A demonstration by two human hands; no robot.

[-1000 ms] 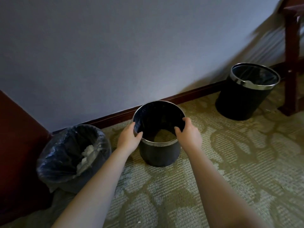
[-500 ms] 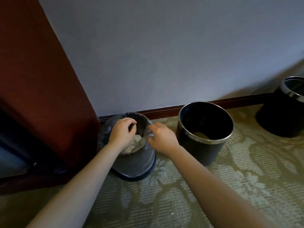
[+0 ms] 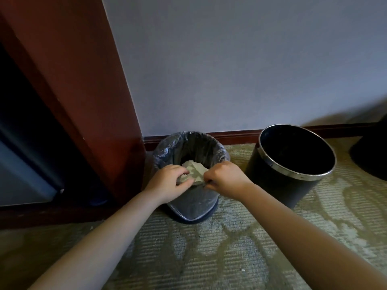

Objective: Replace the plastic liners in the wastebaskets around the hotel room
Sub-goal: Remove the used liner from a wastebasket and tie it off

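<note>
A small wastebasket (image 3: 193, 210) stands on the carpet against the wall, wrapped in a clear grey plastic liner (image 3: 167, 151) that folds over its rim. Crumpled white paper (image 3: 194, 167) lies inside. My left hand (image 3: 167, 183) pinches the liner at the near rim. My right hand (image 3: 224, 177) grips the liner at the near rim too, a little to the right. To the right stands a black wastebasket (image 3: 278, 185) with a metal rim and no liner.
A dark red wooden cabinet side (image 3: 88, 97) rises just left of the lined basket. A brown baseboard (image 3: 236, 133) runs along the grey wall. Part of a third black basket (image 3: 370, 158) shows at the right edge. Patterned carpet (image 3: 209, 248) covers the floor.
My hands left the unlined black basket and moved left to the lined one. They now hold the liner at its near rim, closer together than half a second ago.
</note>
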